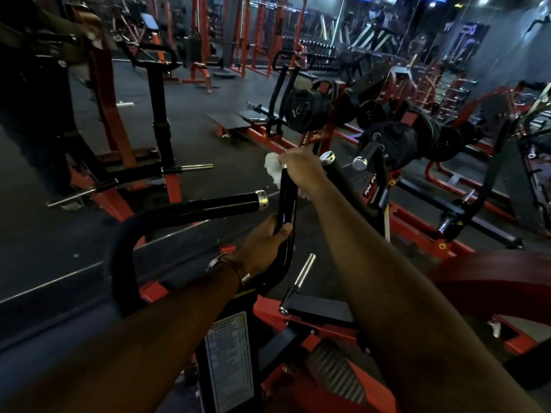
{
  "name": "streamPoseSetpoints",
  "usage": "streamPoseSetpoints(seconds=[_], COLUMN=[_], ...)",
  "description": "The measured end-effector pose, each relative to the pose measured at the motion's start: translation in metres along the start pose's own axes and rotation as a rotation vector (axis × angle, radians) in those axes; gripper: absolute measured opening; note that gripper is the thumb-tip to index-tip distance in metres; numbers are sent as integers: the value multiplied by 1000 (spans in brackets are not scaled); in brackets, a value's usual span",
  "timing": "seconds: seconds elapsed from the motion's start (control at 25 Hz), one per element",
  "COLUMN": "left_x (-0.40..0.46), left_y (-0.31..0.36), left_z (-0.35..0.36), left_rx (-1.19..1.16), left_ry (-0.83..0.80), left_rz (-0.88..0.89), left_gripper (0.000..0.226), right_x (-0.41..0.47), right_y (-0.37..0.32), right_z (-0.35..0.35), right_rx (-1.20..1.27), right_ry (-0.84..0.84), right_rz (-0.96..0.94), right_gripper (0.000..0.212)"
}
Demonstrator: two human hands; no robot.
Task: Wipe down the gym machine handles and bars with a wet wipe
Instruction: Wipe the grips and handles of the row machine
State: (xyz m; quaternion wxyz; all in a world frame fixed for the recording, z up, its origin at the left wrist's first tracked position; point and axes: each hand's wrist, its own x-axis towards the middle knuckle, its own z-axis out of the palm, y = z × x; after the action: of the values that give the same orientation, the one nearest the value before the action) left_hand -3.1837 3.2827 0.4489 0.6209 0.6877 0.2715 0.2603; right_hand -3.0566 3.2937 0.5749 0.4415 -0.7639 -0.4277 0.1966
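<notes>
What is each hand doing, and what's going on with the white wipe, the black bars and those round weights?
right hand: grips the wet wipe at the top of the upright black bar.
wet wipe: bunched up, pressed against the bar's top.
upright black bar: held by both hands.
left hand: grips the bar lower down.
horizontal black handle: untouched, chrome cap on its end.
weight plates: loaded on their pegs.

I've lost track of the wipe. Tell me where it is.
In the head view the white wet wipe is centre frame, bunched in the right hand around the top of the upright black bar, above the left hand.
</notes>
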Motion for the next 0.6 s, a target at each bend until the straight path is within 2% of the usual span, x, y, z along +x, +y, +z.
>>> streamPoseSetpoints(seconds=[0.04, 0.08, 0.12, 0.16, 0.2, 0.24, 0.28, 0.32, 0.36, 0.4, 0.48, 0.6], left_x=[-2, -2, -2, 0, 1, 2, 2, 3, 4, 5, 6, 2], left_y=[1, 0, 1, 0, 0, -1, -1, -1, -4, -6, -7, -5], left_z=[0, 0, -1, -2, -2, -2, -2, -1, -1, -1, -2, -4], left_rx=[-21, -18, 20, 58, 87, 105, 128, 131, 122, 102, 66, 160], left_ry=[-3, -6, -6, -4, -6, -4, 0, 4, 0, -8, -20, -12], left_rz=[4, 16, 36, 55, 65, 70, 73, 75, 77, 66, 22, 55], left_gripper=[12, 14, 15, 12, 11, 10, 9, 11, 14, 18, 21, 32], right_x=[-6, -11, -15, -23, -30, -37, -36, -30, -24, -16, -3, -8], right_y=[8, 16, 25, 30, 33, 34, 36, 38, 34, 29, 18, 20], right_z=[6, 14, 24, 33, 40, 43, 45, 44, 39, 35, 27, 32], right_rx=[390, 684, 815, 777, 608, 376, 113, -137, -358, -529, -593, -222], right_ry=[-8, 61, 207, 400, 602, 741, 765, 684, 530, 385, 294, 512], right_rz=[86, 131, 148, 146, 104, -17, -225, -427, -547, -577, -491, -404], right_gripper=[31, 28, 24, 21, 21, 22, 23, 23, 22, 19, 14, 18])
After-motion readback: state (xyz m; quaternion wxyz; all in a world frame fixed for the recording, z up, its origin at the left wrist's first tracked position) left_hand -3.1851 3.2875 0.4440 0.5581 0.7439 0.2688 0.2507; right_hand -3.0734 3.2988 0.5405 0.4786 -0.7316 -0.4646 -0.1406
